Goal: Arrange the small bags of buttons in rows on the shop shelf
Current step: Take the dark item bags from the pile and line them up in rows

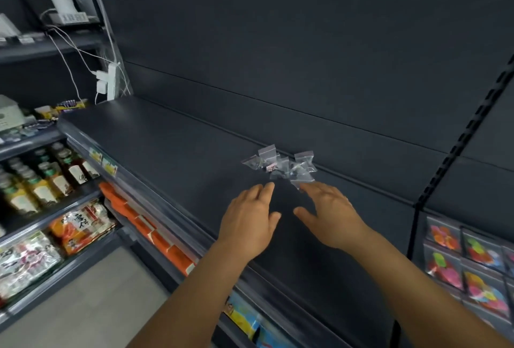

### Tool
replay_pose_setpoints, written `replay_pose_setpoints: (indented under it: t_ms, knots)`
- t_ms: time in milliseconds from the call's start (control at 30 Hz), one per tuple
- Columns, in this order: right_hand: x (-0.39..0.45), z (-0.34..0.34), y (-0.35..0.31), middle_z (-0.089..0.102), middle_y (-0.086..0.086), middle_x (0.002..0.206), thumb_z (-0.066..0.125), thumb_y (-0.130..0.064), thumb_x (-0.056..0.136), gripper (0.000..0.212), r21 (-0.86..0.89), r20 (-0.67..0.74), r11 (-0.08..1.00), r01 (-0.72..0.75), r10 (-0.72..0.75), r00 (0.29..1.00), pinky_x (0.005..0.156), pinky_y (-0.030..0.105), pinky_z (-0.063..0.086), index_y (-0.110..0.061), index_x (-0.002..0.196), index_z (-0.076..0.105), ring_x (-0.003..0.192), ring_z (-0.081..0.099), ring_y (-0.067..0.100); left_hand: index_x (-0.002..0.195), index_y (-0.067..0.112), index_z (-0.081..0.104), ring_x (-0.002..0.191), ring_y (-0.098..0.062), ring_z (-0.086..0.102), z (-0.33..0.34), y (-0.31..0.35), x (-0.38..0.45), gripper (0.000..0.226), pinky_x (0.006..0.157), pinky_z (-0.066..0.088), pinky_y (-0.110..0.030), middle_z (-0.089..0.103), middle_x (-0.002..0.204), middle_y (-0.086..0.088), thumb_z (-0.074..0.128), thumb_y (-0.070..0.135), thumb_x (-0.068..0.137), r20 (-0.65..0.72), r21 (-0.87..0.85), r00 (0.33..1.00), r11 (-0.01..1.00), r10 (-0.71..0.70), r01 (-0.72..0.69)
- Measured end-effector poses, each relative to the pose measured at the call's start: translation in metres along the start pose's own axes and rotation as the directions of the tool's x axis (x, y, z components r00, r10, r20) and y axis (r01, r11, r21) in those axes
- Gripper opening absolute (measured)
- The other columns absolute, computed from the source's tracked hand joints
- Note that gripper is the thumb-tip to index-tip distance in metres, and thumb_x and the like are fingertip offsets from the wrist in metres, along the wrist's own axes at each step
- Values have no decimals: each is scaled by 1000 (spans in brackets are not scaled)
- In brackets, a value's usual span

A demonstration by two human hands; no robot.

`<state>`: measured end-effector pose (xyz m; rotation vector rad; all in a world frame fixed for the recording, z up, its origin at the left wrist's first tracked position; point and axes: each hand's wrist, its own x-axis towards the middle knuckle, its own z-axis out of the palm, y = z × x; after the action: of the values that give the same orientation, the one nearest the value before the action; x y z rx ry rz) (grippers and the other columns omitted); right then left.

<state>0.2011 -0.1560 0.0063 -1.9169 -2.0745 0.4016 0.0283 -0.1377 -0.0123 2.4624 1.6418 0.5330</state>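
**Hands reach a heap of button bags**

Head view: the small bags (279, 166) lay jumbled at the back of the dark shelf (172, 147). Left hand (250, 219) and right hand (328, 214) hovered near them, fingers loose, holding nothing. Best to lift one bag off at a time.

The buttons inside the heaped small bags (279, 165) are too small to tell apart. The bottles (41, 178) at left are blurred, labels unreadable.
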Motion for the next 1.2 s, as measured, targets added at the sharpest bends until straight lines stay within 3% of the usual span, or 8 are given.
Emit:
replay_pose_setpoints:
  t_ms: [233,533,700,833,933,1000,1100,1200]
  knots:
    - [61,22,-14,19,-2,156,47,-39,94,64,19,18,997,-69,68,997,117,42,19,-26,148,17,143,14,22,150,19,13,140,-21,25,14,-48,68,67,113,27,-36,25,154,-3,49,33,95,78,-82,996,996,-40,47]
    - [136,41,-27,1,-4,159,37,-34,97,61,-111,54,981,-160,166,985,117,43,4,-30,149,8,146,-1,20,147,23,24,142,-19,18,28,-91,124,55,114,24,-39,16,157,4,44,29,97,205,-51,972,993,117,-109]
    - [136,57,-32,25,-9,154,28,-27,100,44,-180,3,977,-116,119,993,117,40,6,-26,144,29,145,6,13,131,21,49,136,-15,30,27,-108,119,35,110,27,-33,32,151,5,41,29,98,184,-167,965,973,188,-157]
    - [119,62,-36,59,-9,124,35,-29,98,30,-200,-144,976,-81,53,988,111,31,13,-28,118,58,140,25,12,96,14,64,106,-15,53,20,-112,108,27,89,43,-31,58,115,5,42,30,97,110,-236,965,949,239,-209]
    - [109,59,-40,66,-5,100,48,-26,92,21,-97,-277,985,-144,112,954,94,24,23,-25,96,68,116,48,16,86,17,60,94,-14,53,17,-112,106,19,74,40,-26,59,94,8,48,29,94,58,-280,972,939,227,-202]
    - [108,60,-42,68,0,99,54,-22,89,17,16,-343,972,-233,224,912,87,26,31,-20,98,67,105,52,22,94,20,56,99,-14,50,15,-111,111,11,73,37,-24,56,100,7,51,29,93,40,-308,988,943,149,-130]
    - [110,62,-44,65,1,105,55,-32,88,28,103,-304,928,-359,372,877,82,27,37,-18,112,60,107,50,22,124,19,50,115,-21,39,19,-109,119,42,88,39,-32,47,121,-1,52,44,91,133,-198,990,980,48,-21]
    - [115,65,-46,58,2,107,56,-45,86,35,130,-202,884,-448,466,861,83,31,42,-19,110,58,111,48,25,131,16,47,117,-24,34,26,-109,120,60,97,35,-33,42,125,-5,50,56,87,191,-76,981,997,32,-17]
